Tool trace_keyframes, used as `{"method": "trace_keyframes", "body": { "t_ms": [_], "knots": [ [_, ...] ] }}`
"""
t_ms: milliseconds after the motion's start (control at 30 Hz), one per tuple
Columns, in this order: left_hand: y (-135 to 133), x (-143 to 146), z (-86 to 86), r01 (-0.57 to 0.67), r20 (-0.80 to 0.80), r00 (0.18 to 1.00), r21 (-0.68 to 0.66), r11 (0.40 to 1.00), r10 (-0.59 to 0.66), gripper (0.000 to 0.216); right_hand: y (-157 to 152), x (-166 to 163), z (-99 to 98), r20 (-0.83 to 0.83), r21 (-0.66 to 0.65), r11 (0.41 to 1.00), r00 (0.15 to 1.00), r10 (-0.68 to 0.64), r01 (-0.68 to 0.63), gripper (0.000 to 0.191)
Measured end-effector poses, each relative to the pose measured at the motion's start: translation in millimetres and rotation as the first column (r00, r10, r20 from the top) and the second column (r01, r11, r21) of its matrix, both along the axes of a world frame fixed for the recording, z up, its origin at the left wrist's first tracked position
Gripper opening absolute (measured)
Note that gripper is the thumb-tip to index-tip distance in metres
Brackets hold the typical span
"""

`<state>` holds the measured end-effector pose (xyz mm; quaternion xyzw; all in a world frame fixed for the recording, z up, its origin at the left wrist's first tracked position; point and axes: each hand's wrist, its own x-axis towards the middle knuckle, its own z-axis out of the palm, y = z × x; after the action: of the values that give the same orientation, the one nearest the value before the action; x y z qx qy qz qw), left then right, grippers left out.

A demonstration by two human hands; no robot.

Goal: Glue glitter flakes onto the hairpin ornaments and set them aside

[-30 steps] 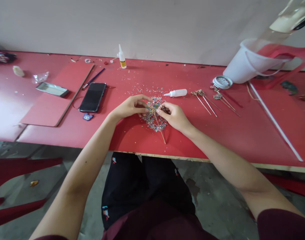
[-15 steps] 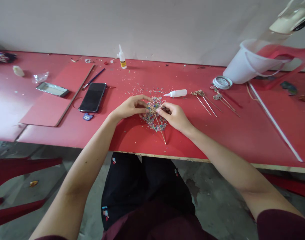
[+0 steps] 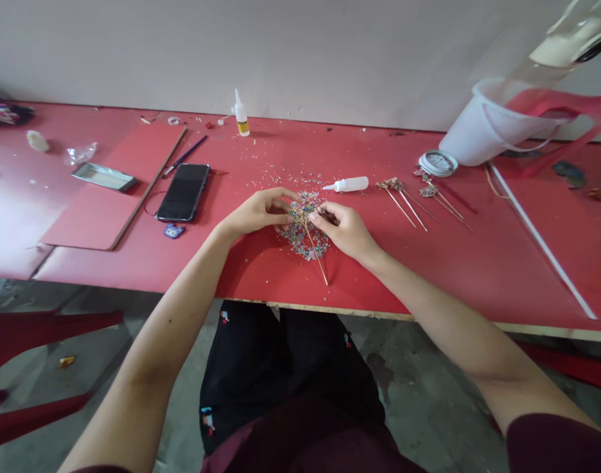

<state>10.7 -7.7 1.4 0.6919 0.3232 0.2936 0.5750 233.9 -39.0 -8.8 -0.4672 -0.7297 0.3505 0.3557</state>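
A gold hairpin with an ornate head lies over a pile of small coloured chips on the red table. My left hand curves round the left side of its head, thumb and fingers closed against the edge. From the right, my right hand pinches the head's other side between thumb and index finger; a small dark patch shows between those fingers, unclear in kind. The hairpin's stick points down towards the table's front edge. Just behind my right hand lies a white nozzle bottle.
More hairpins lie to the right, near a round white lid and a white bucket. A glue bottle stands behind. On the left are a phone, a brush, a red board and a small tray.
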Motion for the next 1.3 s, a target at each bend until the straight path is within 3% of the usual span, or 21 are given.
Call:
{"method": "trace_keyframes", "body": {
  "t_ms": [400, 600, 1133, 1300],
  "knots": [
    [-1.3, 2.1, 1.5, -0.003, 0.006, 1.000, 0.001, 1.000, 0.003, 0.041, -1.2, -2.2, 1.2, -0.004, -0.020, 1.000, 1.000, -0.010, 0.010, 0.025],
    [-1.8, 2.1, 2.2, -0.005, -0.009, 1.000, 0.014, 1.000, 0.005, 0.041, 1.5, -1.5, 0.0, -0.069, -0.089, 0.996, 0.998, -0.005, -0.001, 0.025],
    [-1.4, 0.7, 2.5, -0.004, -0.028, 1.000, 0.050, 0.999, 0.005, 0.040, 2.9, 2.8, 4.0, -0.155, -0.220, 0.974, 0.988, 0.012, -0.046, 0.038],
    [-2.3, 0.9, 3.7, -0.003, -0.019, 1.000, 0.034, 0.999, 0.004, 0.041, 2.4, 3.4, 6.1, -0.154, -0.223, 0.973, 0.988, 0.022, -0.056, 0.034]
  ]
}}
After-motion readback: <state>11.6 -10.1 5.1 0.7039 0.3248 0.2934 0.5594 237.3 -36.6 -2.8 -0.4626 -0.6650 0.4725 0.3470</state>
